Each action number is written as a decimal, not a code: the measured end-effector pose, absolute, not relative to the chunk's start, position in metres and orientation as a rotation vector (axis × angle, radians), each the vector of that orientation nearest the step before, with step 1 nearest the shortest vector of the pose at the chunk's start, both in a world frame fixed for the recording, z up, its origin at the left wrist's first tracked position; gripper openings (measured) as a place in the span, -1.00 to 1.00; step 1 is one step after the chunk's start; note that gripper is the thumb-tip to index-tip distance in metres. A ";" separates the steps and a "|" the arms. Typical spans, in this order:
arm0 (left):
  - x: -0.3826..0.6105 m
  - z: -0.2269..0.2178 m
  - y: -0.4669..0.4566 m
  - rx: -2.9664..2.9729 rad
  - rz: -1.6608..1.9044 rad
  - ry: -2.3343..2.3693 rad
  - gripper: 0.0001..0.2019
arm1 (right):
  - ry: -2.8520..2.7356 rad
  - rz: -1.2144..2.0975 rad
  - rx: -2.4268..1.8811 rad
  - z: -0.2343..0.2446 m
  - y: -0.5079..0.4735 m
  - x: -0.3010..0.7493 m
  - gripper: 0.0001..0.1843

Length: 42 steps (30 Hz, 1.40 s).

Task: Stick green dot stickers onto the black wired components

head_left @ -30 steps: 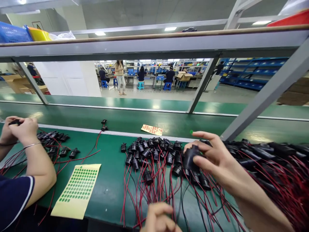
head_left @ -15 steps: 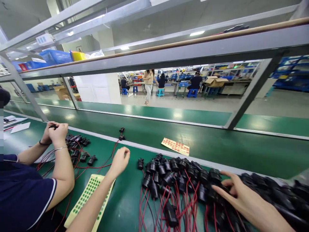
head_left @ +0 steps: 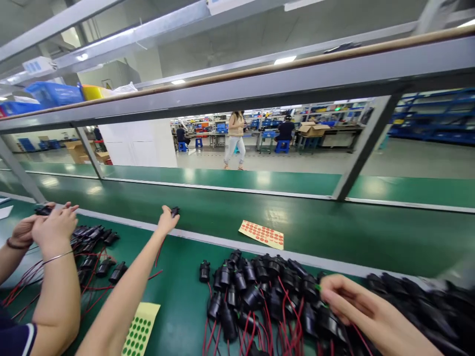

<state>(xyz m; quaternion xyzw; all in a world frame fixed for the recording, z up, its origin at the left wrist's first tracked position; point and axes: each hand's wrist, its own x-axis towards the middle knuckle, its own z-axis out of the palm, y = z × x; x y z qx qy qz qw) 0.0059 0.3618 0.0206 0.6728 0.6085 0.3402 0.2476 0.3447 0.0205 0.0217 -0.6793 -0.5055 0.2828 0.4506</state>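
Observation:
My left hand [head_left: 168,220] reaches out to the pale strip along the bench's edge, its fingers closed on a black cylindrical wired part [head_left: 175,211]; a red wire trails below. My right hand [head_left: 349,301] is over the right part of a pile of black cylindrical wired parts [head_left: 252,296], fingers pinched together. A bit of green shows by its fingertips, but what they grip, if anything, is hidden. Under my left forearm lies a sheet of green dot stickers [head_left: 139,329], partly covered.
A sheet of red stickers [head_left: 261,234] lies beyond the strip. More black parts [head_left: 415,296] are heaped at far right. On the left, a co-worker's hands [head_left: 55,222] hold a black part near another pile [head_left: 96,237]. A shelf frame [head_left: 237,84] spans above.
My left hand has moved forward and closed on the black part by the strip. My right hand's spread fingers have come together. The view has shifted right, and a distant person has walked closer.

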 end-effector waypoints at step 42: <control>0.003 0.024 0.003 1.874 0.936 0.526 -0.48 | -1.935 1.233 -1.572 0.139 -0.027 0.200 -0.93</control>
